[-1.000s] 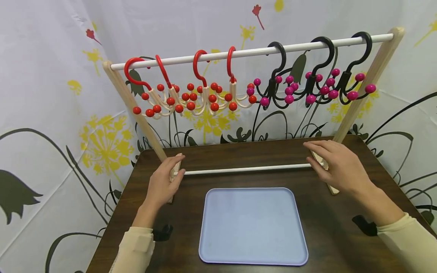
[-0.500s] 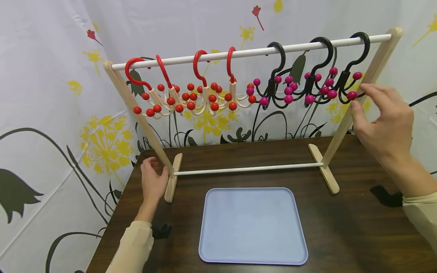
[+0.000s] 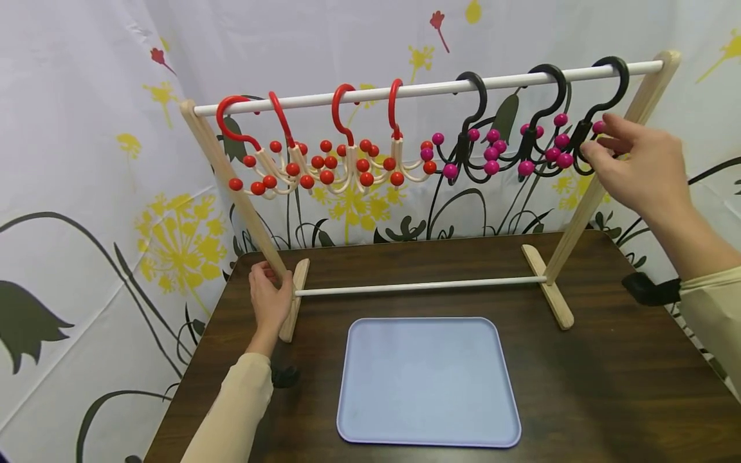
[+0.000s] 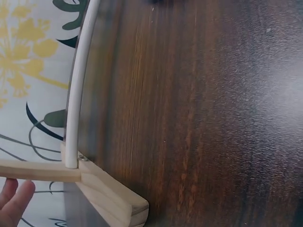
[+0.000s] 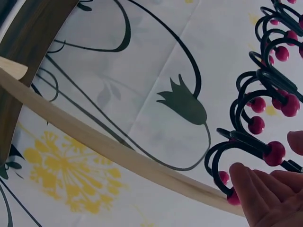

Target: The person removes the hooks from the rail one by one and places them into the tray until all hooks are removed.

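I count four red-hooked hangers (image 3: 350,162) and three black hangers (image 3: 462,148), total seven. Next I log two white rods (image 3: 428,89), two wooden uprights (image 3: 241,199) and two wooden feet (image 3: 558,304). One blue tray (image 3: 428,382), one brown table (image 3: 590,366). My own: one left hand (image 3: 270,301), one right hand (image 3: 651,167), two together. Dark wrist pieces (image 3: 651,289) on me: two.

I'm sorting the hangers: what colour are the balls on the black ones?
Magenta pink; the balls show best in the head view.
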Motion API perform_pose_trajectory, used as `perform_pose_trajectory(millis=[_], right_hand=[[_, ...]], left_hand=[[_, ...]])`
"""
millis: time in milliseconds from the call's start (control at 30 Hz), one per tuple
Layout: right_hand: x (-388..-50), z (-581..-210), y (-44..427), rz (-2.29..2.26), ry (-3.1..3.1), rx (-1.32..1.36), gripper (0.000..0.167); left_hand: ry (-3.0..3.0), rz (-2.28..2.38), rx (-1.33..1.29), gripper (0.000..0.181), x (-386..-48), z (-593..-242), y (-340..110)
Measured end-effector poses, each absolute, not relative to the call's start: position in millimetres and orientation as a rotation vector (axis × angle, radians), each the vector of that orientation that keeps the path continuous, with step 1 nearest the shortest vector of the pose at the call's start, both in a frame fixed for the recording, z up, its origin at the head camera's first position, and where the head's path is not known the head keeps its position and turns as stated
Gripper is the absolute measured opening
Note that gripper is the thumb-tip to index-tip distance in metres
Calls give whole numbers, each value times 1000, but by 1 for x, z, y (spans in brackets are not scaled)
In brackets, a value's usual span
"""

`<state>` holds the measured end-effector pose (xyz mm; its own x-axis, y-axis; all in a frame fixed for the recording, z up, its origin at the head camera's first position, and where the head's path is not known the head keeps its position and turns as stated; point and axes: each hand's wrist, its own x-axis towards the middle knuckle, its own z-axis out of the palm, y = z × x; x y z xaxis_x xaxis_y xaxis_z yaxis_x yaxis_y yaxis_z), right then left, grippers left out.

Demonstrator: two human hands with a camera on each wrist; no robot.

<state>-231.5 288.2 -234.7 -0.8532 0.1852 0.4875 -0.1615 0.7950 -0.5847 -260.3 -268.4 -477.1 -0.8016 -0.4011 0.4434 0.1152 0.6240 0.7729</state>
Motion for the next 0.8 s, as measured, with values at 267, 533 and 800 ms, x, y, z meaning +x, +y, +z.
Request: perform_pose_trajectory(millis=[267,533,800], right_hand=[[-249,-222,290,873,-2645,2,65],[-255,-220,286,786,-2617,-127,59],[-257,-219,282,771,-2580,-184,56]], left_hand=[[-2160,-1102,178,25,-269,-481,-275],[-2137,-1107,159,22,-275,-488,-278],[-2122,-1069,193,20,-277,-490,-278]])
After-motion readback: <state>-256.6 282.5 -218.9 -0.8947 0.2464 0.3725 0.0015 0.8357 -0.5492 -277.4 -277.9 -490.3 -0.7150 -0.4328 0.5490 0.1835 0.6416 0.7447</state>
